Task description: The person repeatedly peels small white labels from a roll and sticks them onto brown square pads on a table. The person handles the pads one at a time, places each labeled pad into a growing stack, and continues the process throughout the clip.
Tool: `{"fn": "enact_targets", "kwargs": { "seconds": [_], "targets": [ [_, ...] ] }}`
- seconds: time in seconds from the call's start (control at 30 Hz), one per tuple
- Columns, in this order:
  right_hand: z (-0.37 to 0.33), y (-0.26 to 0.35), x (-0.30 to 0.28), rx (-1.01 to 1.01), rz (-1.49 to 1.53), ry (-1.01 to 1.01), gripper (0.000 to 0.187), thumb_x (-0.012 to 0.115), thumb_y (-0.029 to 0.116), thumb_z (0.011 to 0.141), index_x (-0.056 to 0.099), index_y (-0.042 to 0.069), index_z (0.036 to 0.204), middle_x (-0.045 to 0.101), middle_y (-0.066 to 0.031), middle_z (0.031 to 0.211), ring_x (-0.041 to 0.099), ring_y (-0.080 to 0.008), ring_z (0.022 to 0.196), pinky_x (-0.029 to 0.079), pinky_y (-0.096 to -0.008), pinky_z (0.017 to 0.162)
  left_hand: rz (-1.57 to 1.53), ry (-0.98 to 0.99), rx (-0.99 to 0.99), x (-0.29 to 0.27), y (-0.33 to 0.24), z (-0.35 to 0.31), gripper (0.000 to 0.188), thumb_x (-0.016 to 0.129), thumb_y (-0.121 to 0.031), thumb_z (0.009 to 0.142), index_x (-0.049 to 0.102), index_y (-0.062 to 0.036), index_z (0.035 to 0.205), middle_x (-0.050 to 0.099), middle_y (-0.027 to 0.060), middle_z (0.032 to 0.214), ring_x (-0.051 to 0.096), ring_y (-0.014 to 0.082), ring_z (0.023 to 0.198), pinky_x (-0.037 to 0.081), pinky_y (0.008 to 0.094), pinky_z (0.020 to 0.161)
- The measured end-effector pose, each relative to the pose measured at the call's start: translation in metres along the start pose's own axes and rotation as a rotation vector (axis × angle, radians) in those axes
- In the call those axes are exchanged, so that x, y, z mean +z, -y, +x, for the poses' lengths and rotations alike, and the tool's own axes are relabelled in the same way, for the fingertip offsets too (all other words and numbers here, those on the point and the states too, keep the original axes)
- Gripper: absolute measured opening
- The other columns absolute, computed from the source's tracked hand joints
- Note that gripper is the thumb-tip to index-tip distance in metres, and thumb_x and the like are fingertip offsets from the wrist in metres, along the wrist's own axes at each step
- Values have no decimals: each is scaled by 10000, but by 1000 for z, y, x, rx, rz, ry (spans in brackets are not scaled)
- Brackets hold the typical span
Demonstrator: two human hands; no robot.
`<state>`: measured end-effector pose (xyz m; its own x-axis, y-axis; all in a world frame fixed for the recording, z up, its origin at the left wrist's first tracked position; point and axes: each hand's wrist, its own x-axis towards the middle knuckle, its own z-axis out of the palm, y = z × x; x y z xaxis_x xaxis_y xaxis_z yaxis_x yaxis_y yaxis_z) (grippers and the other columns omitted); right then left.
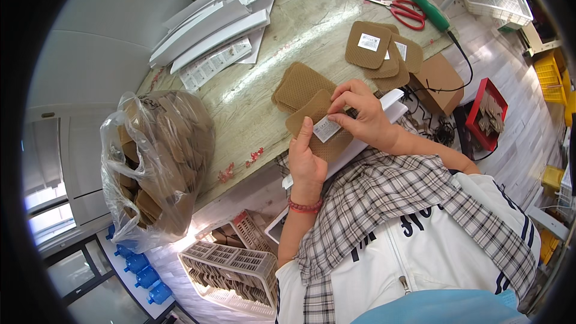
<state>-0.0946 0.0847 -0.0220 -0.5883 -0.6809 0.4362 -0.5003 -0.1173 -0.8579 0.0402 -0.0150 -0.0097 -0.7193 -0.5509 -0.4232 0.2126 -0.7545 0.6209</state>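
Small white label (pixel 327 128) on held tan pad, white labels (pixel 368 41) on stacked pads, printed strips (pixel 214 63) near white sleeves, clear bag (pixel 153 162) at left.

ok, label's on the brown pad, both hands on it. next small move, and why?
Probably press the white label flat with the right hand. Its fingertips pinch the label's edge, so it looks only partly stuck, while the left hand steadies the brown pad from below.
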Motion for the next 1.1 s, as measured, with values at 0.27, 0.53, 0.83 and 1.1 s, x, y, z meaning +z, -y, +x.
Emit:
{"fn": "enact_targets", "kwargs": {
  "seconds": [0.27, 0.53, 0.83, 1.1],
  "targets": [
    [-2, -6, 0, -349, -254, -43, 147, 726, 30, 755, 614, 77, 839, 615, -67, 1067, 574, -258, 1017, 482, -401, 899, -30, -30, -27, 1, 0, 2, 360, 567, -196, 1023, 537, -4, 1326, 633, 121, 1279, 623, 260, 1145, 504, 419, 1000],
    [-17, 3, -11, -591, -103, 65, 169, 727, 47, 786, 600, 87, 890, 617, -60, 1103, 583, -233, 1035, 488, -423, 947, -67, -91, -26, -16, 2, 14, 385, 530, -253, 1044, 524, 13, 1321, 628, 144, 1270, 632, 286, 1139, 514, 435, 991],
    [4, 18, -8, 105, 246, 63, 130, 636, -21, 909, 551, 13, 1000, 630, -113, 886, 641, -233, 783, 513, -313, 706, -4, 58, -4, 3, -5, 3, 440, 465, -331, 1066, 503, 7, 1346, 599, 124, 1323, 591, 261, 1203, 483, 421, 1039],
    [8, 18, 1, 102, 87, 11, 134, 640, -44, 874, 545, 10, 951, 615, -153, 852, 647, -320, 771, 515, -365, 663, -41, 149, -14, 2, 0, 3, 476, 428, -361, 1074, 465, -8, 1390, 569, 121, 1363, 556, 260, 1250, 450, 429, 1078]
  ]
}}
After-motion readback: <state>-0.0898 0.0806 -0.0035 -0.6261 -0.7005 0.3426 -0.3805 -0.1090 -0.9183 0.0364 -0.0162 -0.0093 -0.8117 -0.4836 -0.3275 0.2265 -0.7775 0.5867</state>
